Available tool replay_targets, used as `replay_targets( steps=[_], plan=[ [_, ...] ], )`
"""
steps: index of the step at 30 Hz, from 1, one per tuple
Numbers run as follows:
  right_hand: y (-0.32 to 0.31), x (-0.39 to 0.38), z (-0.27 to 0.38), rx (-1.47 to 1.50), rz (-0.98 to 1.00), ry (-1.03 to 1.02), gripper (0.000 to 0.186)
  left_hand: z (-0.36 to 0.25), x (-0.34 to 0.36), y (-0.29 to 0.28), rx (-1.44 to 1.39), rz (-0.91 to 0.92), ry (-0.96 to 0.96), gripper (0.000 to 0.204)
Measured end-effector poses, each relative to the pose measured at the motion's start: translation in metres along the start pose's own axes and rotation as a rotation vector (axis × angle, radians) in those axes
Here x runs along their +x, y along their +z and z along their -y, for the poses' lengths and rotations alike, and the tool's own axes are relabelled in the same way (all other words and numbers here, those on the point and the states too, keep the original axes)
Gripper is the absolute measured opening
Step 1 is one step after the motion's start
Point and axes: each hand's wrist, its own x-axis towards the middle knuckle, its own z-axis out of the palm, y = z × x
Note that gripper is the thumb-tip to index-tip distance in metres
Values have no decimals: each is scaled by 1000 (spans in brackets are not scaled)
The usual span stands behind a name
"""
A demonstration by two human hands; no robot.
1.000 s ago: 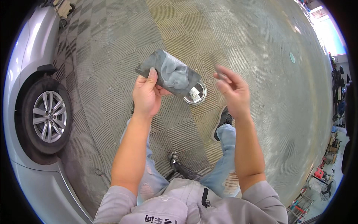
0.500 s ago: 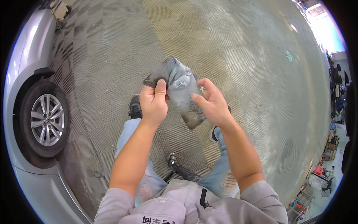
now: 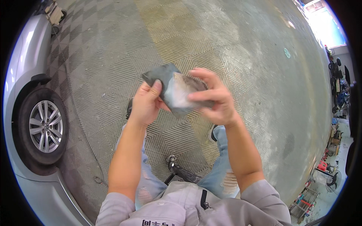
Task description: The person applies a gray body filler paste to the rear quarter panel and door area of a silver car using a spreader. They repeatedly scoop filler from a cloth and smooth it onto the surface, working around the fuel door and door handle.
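A thin grey folded sheet (image 3: pixel 180 92), resembling worn sandpaper, is held up before me over the floor. It has pale dusty patches and dark brown, frayed-looking edges. My left hand (image 3: pixel 144 105) is closed on its left end, thumb on top and the other fingers underneath. At the opposite end, my right hand (image 3: pixel 221 98) pinches the sheet, its fingers smeared by motion. Part of the sheet is doubled over toward the right. What lies under the fold is hidden.
A silver car with a wheel (image 3: pixel 47 126) stands close on my left. A black metal stand or stool part (image 3: pixel 179 171) is between my legs. Along the right wall are a fan (image 3: pixel 333 181), shelves and tools. A cable runs across the textured floor (image 3: pixel 109 75).
The sheet was opened wider, with a crumpled middle and one end hanging down. Now it is doubled over, and my right hand has turned with that end.
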Motion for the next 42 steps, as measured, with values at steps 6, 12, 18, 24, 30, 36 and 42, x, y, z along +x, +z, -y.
replay_targets(
  steps=[6, 12, 18, 24, 30, 36, 42],
  plan=[
    [5, -5, -4, 80, 20, 333, 39, 6, -2, -8, 66, 72, 205, 20],
    [-4, -8, -5, -459, 63, 732, 40, -12, 1, -11, -143, 129, 261, 25],
    [1, -5, -1, 644, -84, 414, 36, 4, 0, -3, 66, 69, 126, 22],
    [1, -16, -9, -443, 188, 541, 33, -18, -5, -14, -61, 118, 290, 22],
    [5, -3, 18, 761, -308, 671, 33, -44, -21, -16, -342, 224, 172, 16],
    [69, -11, 124, 1311, 184, 724, 30, -61, -74, 3, -640, 486, 139, 11],
    [76, -4, 167, 1264, 204, 692, 31, -78, -122, 26, -209, 549, 134, 22]
  ],
)
